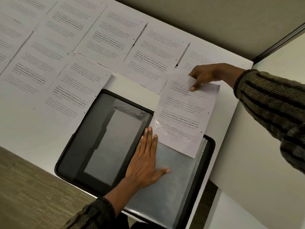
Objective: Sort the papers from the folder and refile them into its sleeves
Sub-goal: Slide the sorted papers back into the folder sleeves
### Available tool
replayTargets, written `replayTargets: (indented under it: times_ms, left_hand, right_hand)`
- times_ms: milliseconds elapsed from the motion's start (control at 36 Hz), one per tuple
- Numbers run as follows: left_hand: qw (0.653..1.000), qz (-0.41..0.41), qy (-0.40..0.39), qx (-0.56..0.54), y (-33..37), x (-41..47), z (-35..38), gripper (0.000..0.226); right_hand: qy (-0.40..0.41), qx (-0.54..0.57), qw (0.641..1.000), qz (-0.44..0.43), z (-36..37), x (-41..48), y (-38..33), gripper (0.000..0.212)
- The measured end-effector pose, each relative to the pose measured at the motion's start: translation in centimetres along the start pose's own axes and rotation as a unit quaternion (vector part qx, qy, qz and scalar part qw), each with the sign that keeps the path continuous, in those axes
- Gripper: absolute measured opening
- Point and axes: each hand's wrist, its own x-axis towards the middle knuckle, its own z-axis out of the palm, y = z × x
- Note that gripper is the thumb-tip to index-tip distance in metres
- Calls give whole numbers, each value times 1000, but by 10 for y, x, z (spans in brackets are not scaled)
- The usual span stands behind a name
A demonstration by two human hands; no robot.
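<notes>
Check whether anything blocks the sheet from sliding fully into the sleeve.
Possibly the left hand: it presses flat on the sleeve, thumb lying across the plastic just beyond the leading edge of the sheet, which may pin it shut. Nothing else visible; the right hand pinches its top.

A white desk [29, 129] is seen from above, its smooth top set at a slant across the view. Beyond its far edge a plain grey-beige wall [214, 22] is shown, matt in finish. At the upper right the wall is met by a dark strip [280, 42], beside which a paler panel [247, 187] is set, running down along the right side of the desk. Below the near edge, at the lower left, a brown floor [33, 187] with a fine streaked grain is seen. A dark gap [212, 187] is left between desk and panel at the lower right. The scene is lit dimly and evenly, and only soft shadows are cast
</notes>
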Motion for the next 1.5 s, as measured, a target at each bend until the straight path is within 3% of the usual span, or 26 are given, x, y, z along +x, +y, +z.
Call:
replayTargets:
  times_ms: [806,1500]
  left_hand:
    - [999,27,-27,29,15,-33,11,127]
    - [997,48,-27,47,18,-37,17,125]
  right_hand:
    - [-43,-44,998,34,40,1,-6,21]
    - [-65,-70,995,-3,82,-9,-20,26]
